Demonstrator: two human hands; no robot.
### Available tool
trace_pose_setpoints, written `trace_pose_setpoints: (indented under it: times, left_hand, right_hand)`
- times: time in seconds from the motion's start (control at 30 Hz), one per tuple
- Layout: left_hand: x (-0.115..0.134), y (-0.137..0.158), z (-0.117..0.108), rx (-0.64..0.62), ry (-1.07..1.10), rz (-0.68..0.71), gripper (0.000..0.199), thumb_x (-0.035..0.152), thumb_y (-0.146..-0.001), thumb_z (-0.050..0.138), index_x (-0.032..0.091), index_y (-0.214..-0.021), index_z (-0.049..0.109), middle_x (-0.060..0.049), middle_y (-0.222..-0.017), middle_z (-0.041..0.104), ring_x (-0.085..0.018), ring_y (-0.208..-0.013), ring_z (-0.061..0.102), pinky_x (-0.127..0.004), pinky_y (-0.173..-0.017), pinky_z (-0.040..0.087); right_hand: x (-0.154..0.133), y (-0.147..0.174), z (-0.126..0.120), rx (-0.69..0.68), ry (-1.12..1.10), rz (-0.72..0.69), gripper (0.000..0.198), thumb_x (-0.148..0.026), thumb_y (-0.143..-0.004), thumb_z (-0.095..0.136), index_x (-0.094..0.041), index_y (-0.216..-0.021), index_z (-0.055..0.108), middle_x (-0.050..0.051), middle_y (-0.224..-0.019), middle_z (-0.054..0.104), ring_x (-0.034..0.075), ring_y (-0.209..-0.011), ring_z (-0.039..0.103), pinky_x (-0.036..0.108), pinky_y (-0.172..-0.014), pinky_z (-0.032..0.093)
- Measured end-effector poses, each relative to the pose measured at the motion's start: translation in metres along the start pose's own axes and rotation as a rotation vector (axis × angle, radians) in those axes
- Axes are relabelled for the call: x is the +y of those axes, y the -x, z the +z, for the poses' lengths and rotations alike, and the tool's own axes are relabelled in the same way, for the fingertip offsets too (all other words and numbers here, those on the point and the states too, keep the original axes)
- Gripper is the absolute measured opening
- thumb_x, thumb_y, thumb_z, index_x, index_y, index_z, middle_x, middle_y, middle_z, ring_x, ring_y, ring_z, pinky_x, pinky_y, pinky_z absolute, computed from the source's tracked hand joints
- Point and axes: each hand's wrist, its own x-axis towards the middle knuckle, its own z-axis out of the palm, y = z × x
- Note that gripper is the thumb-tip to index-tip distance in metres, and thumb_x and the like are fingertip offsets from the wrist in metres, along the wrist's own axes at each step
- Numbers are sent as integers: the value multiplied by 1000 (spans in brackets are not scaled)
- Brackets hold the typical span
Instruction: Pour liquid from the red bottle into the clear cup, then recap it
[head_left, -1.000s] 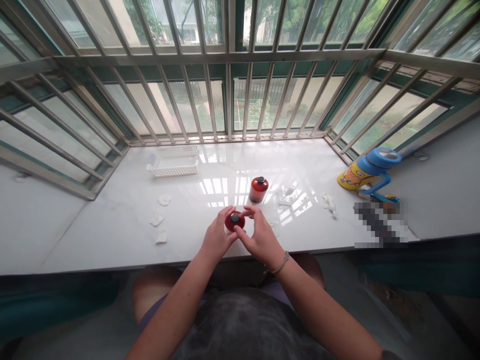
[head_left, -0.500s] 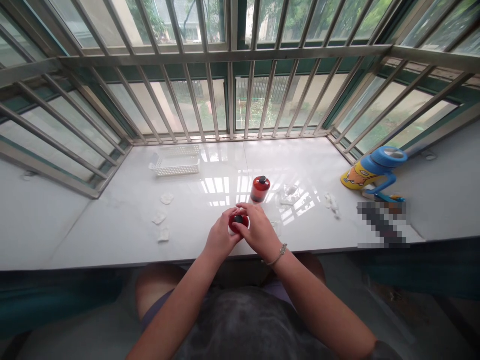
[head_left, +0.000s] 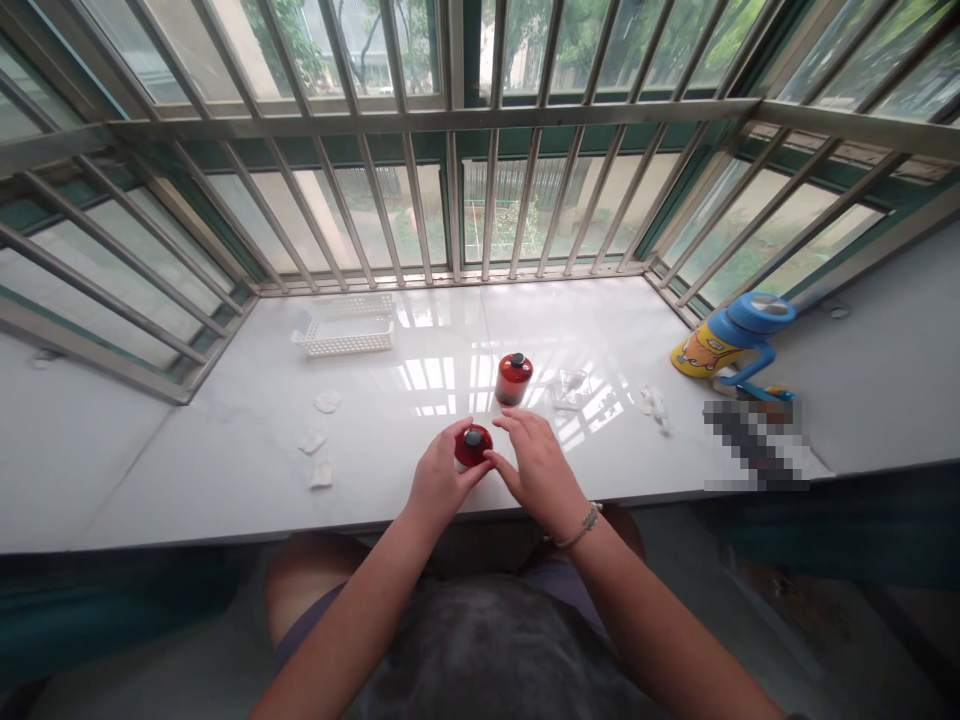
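A small red bottle with a dark cap stands near the front edge of the white counter. Around its left side wrap the fingers of my left hand. My right hand is open on the bottle's right, fingers apart, its thumb tip close to the bottle; whether it touches I cannot tell. Just behind stands a second red bottle, also dark-capped, with no hand on it. The lower part of the held bottle is mostly hidden by my left hand.
A white perforated basket sits at the back left. Several crumpled white pieces lie left of my hands. To the right are a clear plastic packet, a white scrap and a blue-and-yellow flask. Metal bars line the window.
My right hand has drawn back to the right off the bottle and its fingers have spread, uncovering the cap. My left hand stays on the bottle. The view has shifted slightly.
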Motion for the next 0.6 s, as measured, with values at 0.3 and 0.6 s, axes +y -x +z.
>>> trace_pose_setpoints:
  times: [0.3, 0.6]
  left_hand:
    - [-2, -17, 20, 16, -59, 81, 78, 34, -92, 84, 28, -156, 39, -15, -149, 63, -31, -139, 64, -50, -116, 56]
    - [30, 14, 11, 79, -115, 343, 49, 32, -99, 72, 28, -143, 50, -16, -147, 63, -32, -140, 63, -54, -116, 56]
  right_hand:
    - [167, 35, -85, 151, 497, 501, 34, -32, -102, 49, -13, -124, 67, 22, -126, 69, 36, -125, 60, 55, -114, 42]
    - [268, 38, -116, 147, 558, 875, 43, -40, -88, 67, -14, -122, 70, 20, -113, 66, 33, -102, 65, 44, -91, 50]
